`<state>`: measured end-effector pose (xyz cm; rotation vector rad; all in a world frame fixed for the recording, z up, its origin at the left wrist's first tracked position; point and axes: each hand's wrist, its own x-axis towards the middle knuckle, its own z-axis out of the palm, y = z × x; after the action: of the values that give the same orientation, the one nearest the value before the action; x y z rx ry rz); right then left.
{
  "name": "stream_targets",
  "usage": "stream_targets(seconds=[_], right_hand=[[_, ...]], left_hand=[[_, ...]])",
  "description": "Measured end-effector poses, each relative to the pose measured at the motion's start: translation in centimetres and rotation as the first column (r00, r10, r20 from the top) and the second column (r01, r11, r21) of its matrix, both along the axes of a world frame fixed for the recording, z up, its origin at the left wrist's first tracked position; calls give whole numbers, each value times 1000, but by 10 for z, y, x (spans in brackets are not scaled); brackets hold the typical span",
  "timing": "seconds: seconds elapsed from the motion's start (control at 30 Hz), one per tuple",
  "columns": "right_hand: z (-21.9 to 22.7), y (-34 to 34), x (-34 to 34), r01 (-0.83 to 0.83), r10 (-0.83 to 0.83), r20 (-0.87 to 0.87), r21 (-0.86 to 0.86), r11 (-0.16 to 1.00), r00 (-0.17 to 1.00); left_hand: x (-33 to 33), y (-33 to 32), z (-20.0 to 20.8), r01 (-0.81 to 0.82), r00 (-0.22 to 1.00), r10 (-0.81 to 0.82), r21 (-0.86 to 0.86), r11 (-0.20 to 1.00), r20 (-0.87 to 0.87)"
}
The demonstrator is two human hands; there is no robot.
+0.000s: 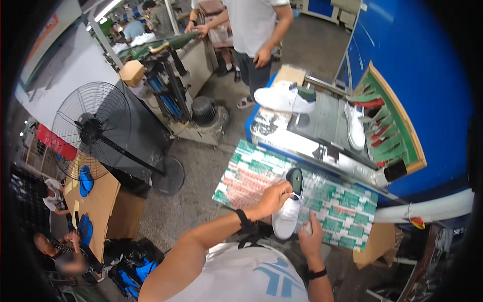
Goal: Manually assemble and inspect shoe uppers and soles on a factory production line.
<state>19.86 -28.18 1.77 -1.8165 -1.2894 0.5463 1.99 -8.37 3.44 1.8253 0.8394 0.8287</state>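
Note:
A white sneaker (285,219) with a dark green inside stands in front of me, toe toward my body, at the near edge of a printed sheet. My left hand (274,200) is over its throat, thumb and fingers closed in a pinch on the white shoelace (296,196). Just right of the shoe is my right hand (311,235), index finger and thumb apart, with nothing visible between them. The tongue and collar (295,180) point away from me. My left fingers hide part of the lacing.
Beyond the printed sheet (342,209) is a conveyor (327,132) carrying white shoes (282,98) and another white shoe (355,128). A green-fringed opening (390,118) stands at right. A floor fan (90,128) and a cardboard-topped table (103,201) are left. People stand beyond.

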Motion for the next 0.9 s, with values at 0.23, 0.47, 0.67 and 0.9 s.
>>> stream_targets(seconds=[0.23, 0.47, 0.67, 0.9], right_hand=[[28, -7, -15, -121, 114, -101, -74, 990, 988], [40, 73, -18, -442, 395, 405, 25, 897, 825], [32, 83, -23, -451, 406, 463, -16, 892, 788], [25, 66, -24, -409, 401, 547, -114, 905, 734]], left_hand=[[-1, -9, 8, 75, 953, 161, -718, 692, 255], [-63, 170, -43, -617, 720, 686, 356, 702, -106], [9, 107, 11, 131, 835, -73, 69, 989, -545], [14, 85, -2, 356, 850, -330, -16, 935, -411]])
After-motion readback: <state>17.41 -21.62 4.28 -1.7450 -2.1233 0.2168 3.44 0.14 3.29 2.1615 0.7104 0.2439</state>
